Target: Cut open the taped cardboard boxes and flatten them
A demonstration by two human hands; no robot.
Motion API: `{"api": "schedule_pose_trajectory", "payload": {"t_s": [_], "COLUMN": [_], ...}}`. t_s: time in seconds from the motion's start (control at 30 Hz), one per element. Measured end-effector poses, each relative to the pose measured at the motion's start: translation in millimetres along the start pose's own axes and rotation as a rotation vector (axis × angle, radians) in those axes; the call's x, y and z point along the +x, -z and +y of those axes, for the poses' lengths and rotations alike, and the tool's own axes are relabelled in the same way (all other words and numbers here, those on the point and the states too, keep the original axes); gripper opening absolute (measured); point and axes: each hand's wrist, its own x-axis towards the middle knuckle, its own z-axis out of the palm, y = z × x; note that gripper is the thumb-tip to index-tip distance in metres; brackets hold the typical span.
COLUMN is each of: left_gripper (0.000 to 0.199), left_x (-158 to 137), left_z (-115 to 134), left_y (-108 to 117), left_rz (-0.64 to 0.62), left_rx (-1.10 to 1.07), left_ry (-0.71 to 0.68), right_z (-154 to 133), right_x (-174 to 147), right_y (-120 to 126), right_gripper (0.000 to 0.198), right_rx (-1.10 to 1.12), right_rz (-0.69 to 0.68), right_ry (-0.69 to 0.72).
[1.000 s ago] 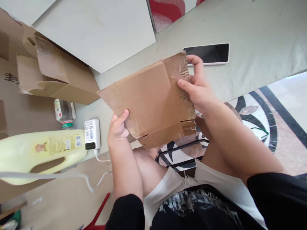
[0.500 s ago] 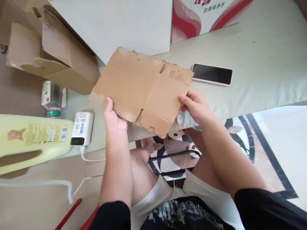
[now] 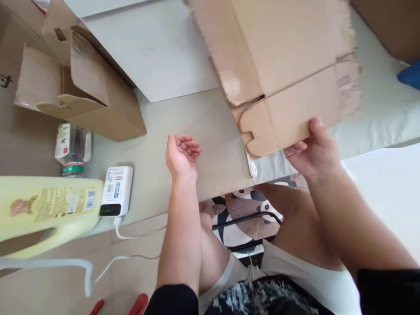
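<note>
A flattened brown cardboard box (image 3: 295, 48), with torn edges and a small notched flap at its lower left corner, is raised over the right part of the table. My right hand (image 3: 313, 151) grips its lower edge, thumb on top and fingers underneath. My left hand (image 3: 183, 157) is apart from the cardboard, over the bare tabletop, its fingers loosely curled with nothing in them. Below the cardboard's lower left corner, a small white object (image 3: 252, 167) pokes out near the table edge; the rest of it is hidden.
At the left stand an open cardboard carton (image 3: 114, 96), a clear bottle (image 3: 72, 146), a yellow jug (image 3: 49, 210) and a white power bank (image 3: 117, 190) with a cable. A large white box (image 3: 164, 52) stands behind. Something blue (image 3: 411, 76) shows at the far right.
My left hand has let go of the cardboard. My right hand has carried it up and to the right, turning it. The phone and the red-and-white box are now hidden behind it.
</note>
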Motion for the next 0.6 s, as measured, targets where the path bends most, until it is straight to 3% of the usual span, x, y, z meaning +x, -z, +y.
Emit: {"api": "schedule_pose_trajectory", "payload": {"t_s": [0.1,0.17,0.23,0.33,0.47,0.6], "left_gripper": [0.043,0.047,0.052,0.054,0.05,0.05], "left_x": [-3.0,-4.4,-4.9,-4.3,-0.4,6.9], "left_z": [-2.1,-1.8,-1.1,-0.7,-1.8,-3.5], "left_y": [-7.2,-9.5,-10.4,-10.6,-10.6,-11.8], "left_rz": [-0.088,-0.115,-0.117,-0.125,-0.133,-0.136], "left_rx": [0.0,-0.009,-0.014,-0.017,0.0,0.013], "left_ry": [-0.003,-0.01,-0.01,-0.011,-0.025,-0.029], "right_z": [-29.1,-48.1,-66.1,-89.3,-114.9,-148.0], "right_x": [8.3,16.8,26.2,39.6,66.8,132.4], "right_y": [27.9,52.3,77.0,105.3,118.8,122.8], "right_gripper": [0.017,0.02,0.03,0.031,0.026,0.021], "right_rx": [0.002,-0.057,-0.211,-0.52,-0.78,-0.898], "right_rz": [0.309,0.534,0.697,0.882,0.965,0.94], "right_ry": [0.189,0.358,0.49,0.537,0.511,0.532]}}
